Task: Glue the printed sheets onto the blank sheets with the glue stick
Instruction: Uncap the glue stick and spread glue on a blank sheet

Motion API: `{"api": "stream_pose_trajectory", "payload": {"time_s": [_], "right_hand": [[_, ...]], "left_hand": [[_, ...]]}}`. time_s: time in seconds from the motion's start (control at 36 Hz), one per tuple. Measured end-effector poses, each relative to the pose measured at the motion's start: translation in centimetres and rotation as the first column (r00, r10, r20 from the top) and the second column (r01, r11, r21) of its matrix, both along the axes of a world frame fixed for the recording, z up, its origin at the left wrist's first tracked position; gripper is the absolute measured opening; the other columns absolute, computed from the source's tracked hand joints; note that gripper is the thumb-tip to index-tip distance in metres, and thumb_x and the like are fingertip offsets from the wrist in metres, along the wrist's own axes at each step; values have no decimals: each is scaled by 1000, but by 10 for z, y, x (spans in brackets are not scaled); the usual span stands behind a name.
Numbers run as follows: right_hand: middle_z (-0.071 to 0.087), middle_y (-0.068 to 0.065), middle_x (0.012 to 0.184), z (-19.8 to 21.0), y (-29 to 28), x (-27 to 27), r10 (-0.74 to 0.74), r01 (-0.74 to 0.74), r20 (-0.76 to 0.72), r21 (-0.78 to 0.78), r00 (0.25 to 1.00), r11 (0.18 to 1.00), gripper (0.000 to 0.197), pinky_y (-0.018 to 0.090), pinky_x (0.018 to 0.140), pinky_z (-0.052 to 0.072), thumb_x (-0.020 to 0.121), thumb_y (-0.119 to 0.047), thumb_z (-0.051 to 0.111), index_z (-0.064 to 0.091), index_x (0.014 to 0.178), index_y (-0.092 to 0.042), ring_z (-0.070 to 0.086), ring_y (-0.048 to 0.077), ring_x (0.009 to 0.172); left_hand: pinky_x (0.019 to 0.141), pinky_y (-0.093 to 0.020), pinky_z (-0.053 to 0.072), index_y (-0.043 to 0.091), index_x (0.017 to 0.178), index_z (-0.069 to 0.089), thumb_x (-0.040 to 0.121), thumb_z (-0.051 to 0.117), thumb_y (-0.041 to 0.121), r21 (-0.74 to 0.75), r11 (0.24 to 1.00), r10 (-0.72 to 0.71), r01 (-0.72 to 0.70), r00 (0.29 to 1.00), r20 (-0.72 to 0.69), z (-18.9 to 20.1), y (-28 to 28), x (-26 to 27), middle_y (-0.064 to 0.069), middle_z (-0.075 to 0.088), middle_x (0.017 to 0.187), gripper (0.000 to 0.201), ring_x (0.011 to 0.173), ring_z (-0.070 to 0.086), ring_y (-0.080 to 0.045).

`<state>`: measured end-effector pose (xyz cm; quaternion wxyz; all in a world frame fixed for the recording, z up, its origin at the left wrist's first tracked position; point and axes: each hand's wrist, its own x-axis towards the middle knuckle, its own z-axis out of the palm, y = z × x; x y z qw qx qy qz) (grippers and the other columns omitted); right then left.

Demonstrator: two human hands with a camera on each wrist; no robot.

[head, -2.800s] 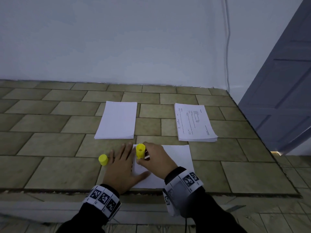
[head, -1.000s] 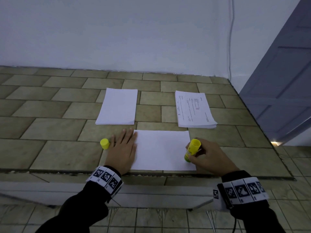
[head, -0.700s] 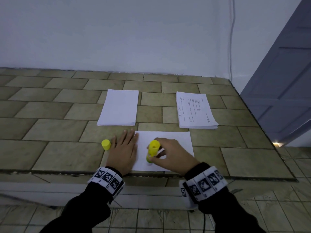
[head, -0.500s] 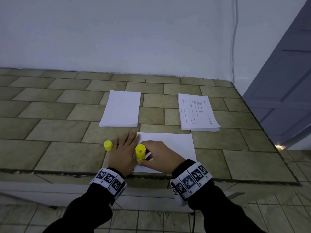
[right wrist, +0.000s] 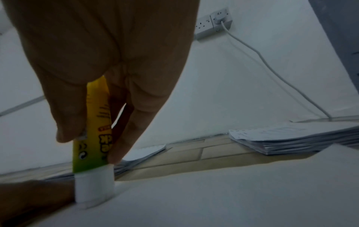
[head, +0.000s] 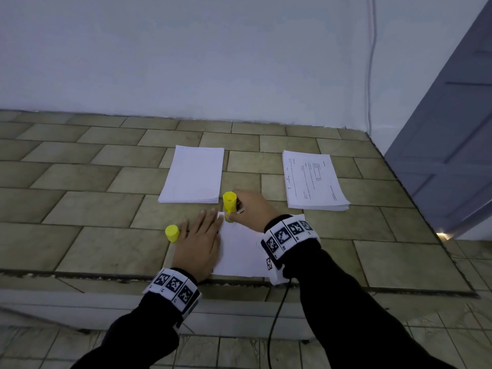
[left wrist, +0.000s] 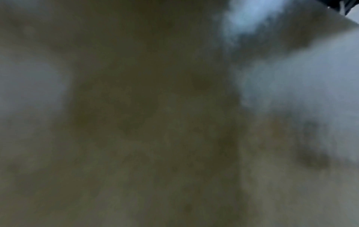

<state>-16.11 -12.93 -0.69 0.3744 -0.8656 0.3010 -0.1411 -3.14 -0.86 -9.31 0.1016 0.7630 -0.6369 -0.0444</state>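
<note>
A single blank sheet [head: 241,251] lies at the front edge of the tiled ledge. My left hand [head: 198,242] lies flat on its left edge, fingers straight. My right hand [head: 249,211] grips the yellow glue stick [head: 229,206] upright, its white tip [right wrist: 94,186] pressed on the sheet's far left corner. The yellow cap [head: 172,233] stands just left of my left hand. Behind are the blank stack [head: 193,177] and the printed stack [head: 314,179]. The left wrist view is dark and blurred.
The tiled ledge [head: 80,203] ends at a white wall behind and drops off at the front. A grey door [head: 452,142] stands at the right. A cable [head: 372,62] runs down the wall from a socket [right wrist: 212,23].
My right hand has swept the glue stick from the sheet's right edge across to its left, then up to the far left corner. My left hand has stayed flat on the sheet.
</note>
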Motion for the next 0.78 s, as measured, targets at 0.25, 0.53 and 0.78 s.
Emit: {"api": "stream_pose_trajectory", "payload": {"time_s": [0.25,0.53,0.78], "right_hand": [[69,9,95,1,24,-62,-16,10,69,89,998,996,13,14,72,49,79,-8,73,65,86,-1,63,13,84],[69,1,100,-16,41,-104,11,-21,97,100,995,995,17,22,76,56,82,-15,75,68,96,-9,63,9,88],[70,7,97,-8,8,-80,-18,15,41,81,999,997,12,27,79,55,81,-8,72,66,88,-2,63,11,86]], "left_hand": [[120,-51,8,23,154,27,69,-6,92,36,998,54,-55,998,32,4,-1,-5,2,19,162,114,150,13,-21],[120,-51,9,22,153,30,67,6,97,25,998,50,-51,998,37,2,0,-6,3,23,161,116,149,16,-20],[119,-53,13,20,152,33,69,10,95,-4,999,41,-41,999,36,0,-1,-6,0,25,160,114,148,19,-23]]}}
